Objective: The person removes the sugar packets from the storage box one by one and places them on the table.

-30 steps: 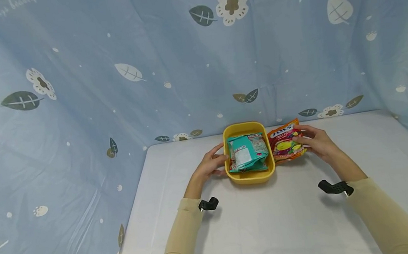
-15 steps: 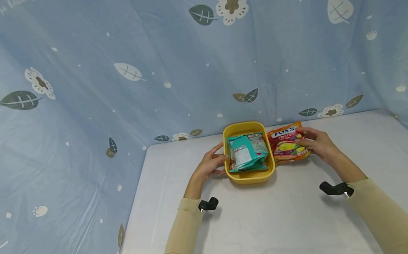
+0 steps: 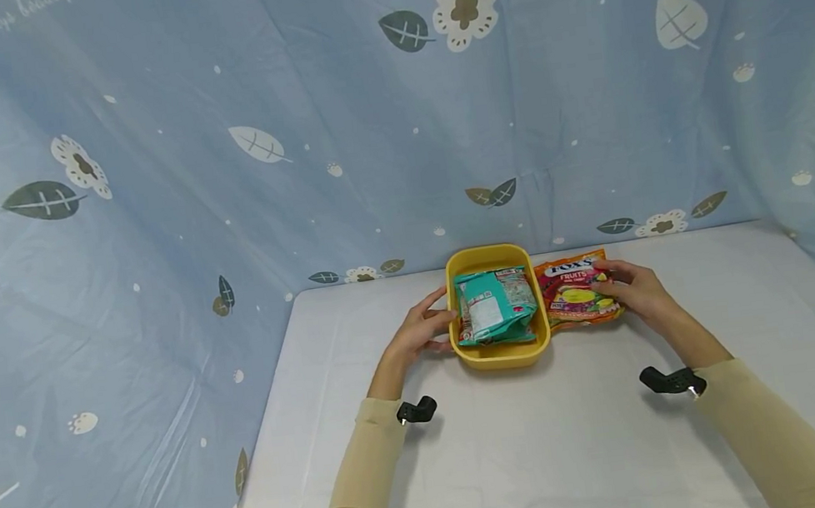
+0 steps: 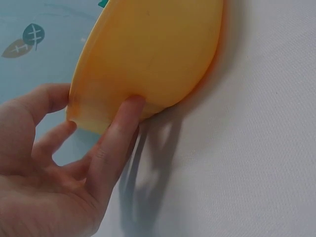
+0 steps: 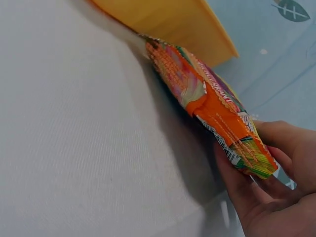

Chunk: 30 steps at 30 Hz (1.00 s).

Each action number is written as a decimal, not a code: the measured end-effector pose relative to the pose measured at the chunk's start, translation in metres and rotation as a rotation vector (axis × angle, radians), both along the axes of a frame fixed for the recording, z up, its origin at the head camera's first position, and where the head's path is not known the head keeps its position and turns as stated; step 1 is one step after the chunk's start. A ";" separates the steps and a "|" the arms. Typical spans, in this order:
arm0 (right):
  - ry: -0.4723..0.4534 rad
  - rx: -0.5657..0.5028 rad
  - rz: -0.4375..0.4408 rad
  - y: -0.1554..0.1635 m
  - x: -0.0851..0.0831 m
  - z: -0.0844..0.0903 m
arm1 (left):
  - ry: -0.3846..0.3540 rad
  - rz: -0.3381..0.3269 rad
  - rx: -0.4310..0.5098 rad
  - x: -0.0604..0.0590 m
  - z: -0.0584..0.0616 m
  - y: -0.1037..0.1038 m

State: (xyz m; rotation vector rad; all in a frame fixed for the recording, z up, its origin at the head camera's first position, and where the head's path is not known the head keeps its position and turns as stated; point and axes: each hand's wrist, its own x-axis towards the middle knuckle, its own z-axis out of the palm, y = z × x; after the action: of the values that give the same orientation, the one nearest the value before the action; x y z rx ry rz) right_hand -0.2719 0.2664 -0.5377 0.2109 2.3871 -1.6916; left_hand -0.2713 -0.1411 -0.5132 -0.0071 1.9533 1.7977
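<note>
Head view: right hand (image 3: 634, 293) lowered candy bag (image 3: 576, 288) flatter vs 1s ago.

"FOX'S FRUITS" on the orange candy bag (image 3: 576, 290); teal packet's (image 3: 492, 305) label illegible.

A tub (image 3: 502, 354) is flanked by left fingers (image 3: 439, 315) and, rightward, a packet (image 3: 574, 294) pinched by right fingers (image 3: 611, 288).

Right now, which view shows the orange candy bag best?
The head view: the candy bag lies face up beside the yellow tub, label readable, right hand gripping its edge. The right wrist view shows it only edge-on. The left wrist view misses it, showing only the tub.
</note>
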 end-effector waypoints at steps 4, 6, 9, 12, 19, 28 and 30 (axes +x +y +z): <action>0.007 0.038 0.024 0.002 0.000 0.001 | 0.001 0.000 -0.005 0.000 -0.001 0.000; 0.013 0.064 0.045 0.003 0.000 0.002 | 0.002 0.000 -0.009 -0.001 -0.001 0.000; 0.020 0.115 0.072 0.005 0.000 0.004 | -0.001 0.003 -0.010 -0.001 -0.001 0.000; 0.026 0.161 0.094 0.006 -0.001 0.006 | -0.007 0.011 -0.011 -0.001 -0.002 0.000; 0.039 0.218 0.134 0.007 -0.003 0.006 | -0.004 0.013 -0.016 -0.001 -0.004 0.000; 0.071 0.280 0.158 0.007 -0.006 0.002 | -0.001 0.010 -0.025 -0.002 -0.006 -0.001; 0.071 0.292 0.159 0.007 -0.005 0.003 | -0.003 0.011 -0.022 -0.001 -0.005 0.000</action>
State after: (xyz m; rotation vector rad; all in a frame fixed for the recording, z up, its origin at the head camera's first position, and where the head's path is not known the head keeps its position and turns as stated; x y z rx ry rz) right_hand -0.2773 0.2731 -0.5350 0.0029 2.6185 -1.2999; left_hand -0.2726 -0.1415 -0.5184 -0.0274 1.9748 1.7819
